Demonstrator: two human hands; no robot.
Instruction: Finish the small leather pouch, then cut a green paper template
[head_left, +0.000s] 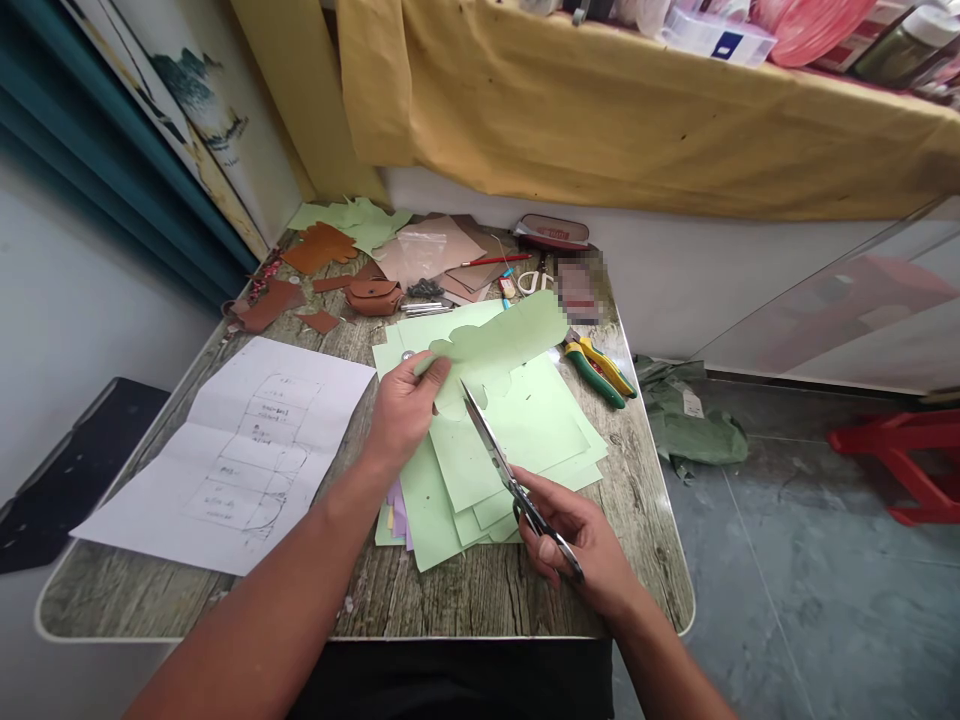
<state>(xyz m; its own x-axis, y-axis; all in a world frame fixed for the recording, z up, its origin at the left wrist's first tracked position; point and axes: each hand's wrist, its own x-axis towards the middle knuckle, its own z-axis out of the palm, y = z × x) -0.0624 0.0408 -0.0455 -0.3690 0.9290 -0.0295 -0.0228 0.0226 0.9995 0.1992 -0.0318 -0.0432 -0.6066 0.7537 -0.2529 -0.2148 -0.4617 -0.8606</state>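
Observation:
My left hand (405, 405) pinches the left end of a green paper cutout (502, 340) with wavy, scalloped edges, held up above the table. Around the handles of a pair of scissors (491, 440) my right hand (577, 550) is closed. The blades point up and away, their tips beside the cutout's lower edge near my left thumb; whether they touch it I cannot tell. Under both lies a pile of green paper sheets (517, 440), with some purple and yellow paper edges showing at its left. A white sheet with a pencilled pattern (247, 450) rests left of my left hand.
Yellow-green pliers (600, 370) lie near the table's right edge. Behind the pile are a brown leather pouch (373, 296), leather scraps (319, 248), white-handled scissors (535, 282) and a pencil case (553, 232). A red stool (900, 465) stands on the floor at right.

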